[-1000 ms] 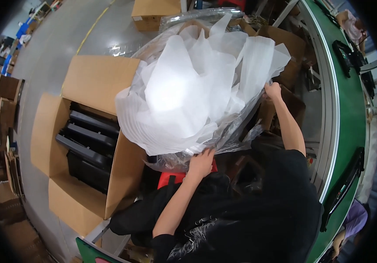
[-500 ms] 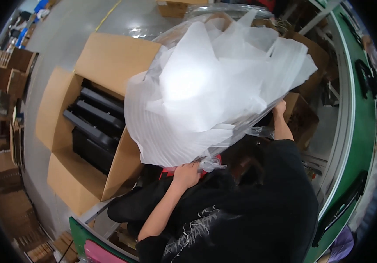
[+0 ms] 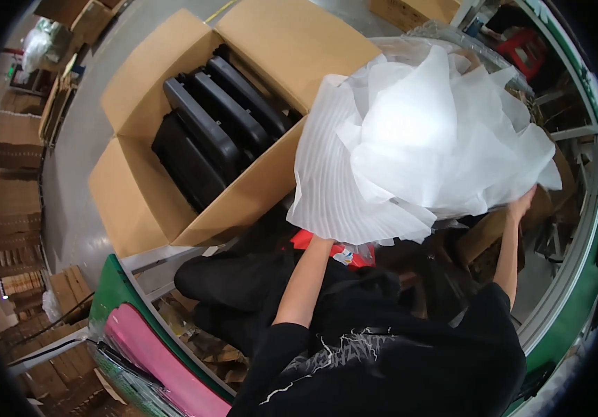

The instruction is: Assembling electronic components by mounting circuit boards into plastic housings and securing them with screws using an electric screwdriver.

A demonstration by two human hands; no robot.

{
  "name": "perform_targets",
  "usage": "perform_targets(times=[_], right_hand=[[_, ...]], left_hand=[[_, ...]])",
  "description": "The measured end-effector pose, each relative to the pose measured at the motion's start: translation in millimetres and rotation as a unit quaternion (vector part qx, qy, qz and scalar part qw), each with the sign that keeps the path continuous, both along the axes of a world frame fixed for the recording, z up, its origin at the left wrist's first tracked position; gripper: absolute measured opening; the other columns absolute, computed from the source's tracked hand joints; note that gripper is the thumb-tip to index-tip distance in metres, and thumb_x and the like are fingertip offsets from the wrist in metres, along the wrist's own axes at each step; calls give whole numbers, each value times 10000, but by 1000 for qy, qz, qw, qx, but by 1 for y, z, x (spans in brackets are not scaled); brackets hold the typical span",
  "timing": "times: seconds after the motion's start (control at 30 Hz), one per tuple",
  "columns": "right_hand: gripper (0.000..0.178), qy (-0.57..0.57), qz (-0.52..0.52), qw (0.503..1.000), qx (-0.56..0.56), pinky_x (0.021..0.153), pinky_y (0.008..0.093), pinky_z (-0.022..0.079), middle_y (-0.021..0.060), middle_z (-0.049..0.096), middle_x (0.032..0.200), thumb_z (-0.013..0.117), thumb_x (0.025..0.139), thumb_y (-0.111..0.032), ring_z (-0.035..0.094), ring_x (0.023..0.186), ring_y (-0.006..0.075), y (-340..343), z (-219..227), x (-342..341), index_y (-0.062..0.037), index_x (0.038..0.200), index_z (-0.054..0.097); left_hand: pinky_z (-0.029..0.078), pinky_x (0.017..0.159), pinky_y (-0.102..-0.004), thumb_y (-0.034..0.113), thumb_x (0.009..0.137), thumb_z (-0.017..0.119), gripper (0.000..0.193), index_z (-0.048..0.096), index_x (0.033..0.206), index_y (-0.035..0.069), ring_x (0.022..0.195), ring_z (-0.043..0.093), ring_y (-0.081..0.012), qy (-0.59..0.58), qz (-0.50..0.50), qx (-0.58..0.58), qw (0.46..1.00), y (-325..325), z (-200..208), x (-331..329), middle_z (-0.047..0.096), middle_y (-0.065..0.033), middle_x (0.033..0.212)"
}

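A big, loose bundle of thin white foam sheets [image 3: 410,139] stands in front of me, spreading out at the top. Some clear plastic shows around its lower edge. My left hand [image 3: 320,242] reaches under the near left edge of the bundle, and its fingers are hidden by the sheets. At the right end my right hand [image 3: 521,203] is closed on the bundle's edge, the fingertips partly covered. Left of the bundle, an open cardboard box [image 3: 236,208] holds several black plastic cases [image 3: 205,121], standing tilted side by side.
A green-topped table [image 3: 115,292] with a pink sheet [image 3: 160,361] lies at lower left. Metal framing [image 3: 570,292] curves along the right. Something red [image 3: 521,52] sits at upper right, and stacked cardboard [image 3: 10,167] lines the far left.
The view has turned, so box and bundle appear farther right and the box higher. My left hand, its fingers visible before at the bundle's near edge, has gone beneath the sheets. My right hand keeps its hold.
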State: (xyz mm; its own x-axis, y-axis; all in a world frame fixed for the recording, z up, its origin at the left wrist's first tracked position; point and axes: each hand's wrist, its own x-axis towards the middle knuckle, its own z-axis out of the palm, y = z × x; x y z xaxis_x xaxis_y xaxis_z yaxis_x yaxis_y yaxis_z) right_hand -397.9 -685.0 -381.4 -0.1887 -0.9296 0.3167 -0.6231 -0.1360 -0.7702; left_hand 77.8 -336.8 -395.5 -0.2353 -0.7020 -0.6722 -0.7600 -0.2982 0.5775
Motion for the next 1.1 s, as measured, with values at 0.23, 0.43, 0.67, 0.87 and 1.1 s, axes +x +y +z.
perform_targets(times=[0.23,0.43,0.67,0.87,1.1], right_hand=[[467,-38,376,831,409,1062,397,393,177,510,1396,570,918,-214,475,1285,328,4,-133,102,-11,1336,525],[444,140,513,754,385,1034,402,416,187,522,1380,581,896,-206,501,1255,333,102,-88,244,-15,1296,555],[418,326,694,574,288,1002,408,444,198,537,1362,594,870,-197,532,1219,340,83,-54,316,-20,1249,590],[387,503,636,487,326,939,424,480,254,616,1200,639,784,-197,606,1100,360,46,94,380,-19,1127,656],[955,434,583,676,124,1045,530,406,236,174,1564,704,754,-296,268,1383,494,162,114,410,-83,1525,184]], left_hand=[[390,1044,-435,416,889,539,519,604,1256,56,1212,532,-364,127,-80,-23,988,-1,-34,-24,583,-208,1296],[407,1025,-441,406,885,536,507,614,1246,60,1193,546,-367,185,-68,-16,980,9,-64,-18,595,-208,1277],[427,1004,-448,394,880,533,492,625,1234,64,1170,564,-371,213,16,-11,977,16,-82,-38,608,-208,1255],[443,986,-453,384,877,530,481,634,1224,68,1150,578,-374,256,105,-14,961,1,-103,-39,620,-207,1237],[477,944,-467,365,883,515,425,672,1164,88,1087,619,-387,155,203,-36,966,12,-92,-4,649,-208,1183]])
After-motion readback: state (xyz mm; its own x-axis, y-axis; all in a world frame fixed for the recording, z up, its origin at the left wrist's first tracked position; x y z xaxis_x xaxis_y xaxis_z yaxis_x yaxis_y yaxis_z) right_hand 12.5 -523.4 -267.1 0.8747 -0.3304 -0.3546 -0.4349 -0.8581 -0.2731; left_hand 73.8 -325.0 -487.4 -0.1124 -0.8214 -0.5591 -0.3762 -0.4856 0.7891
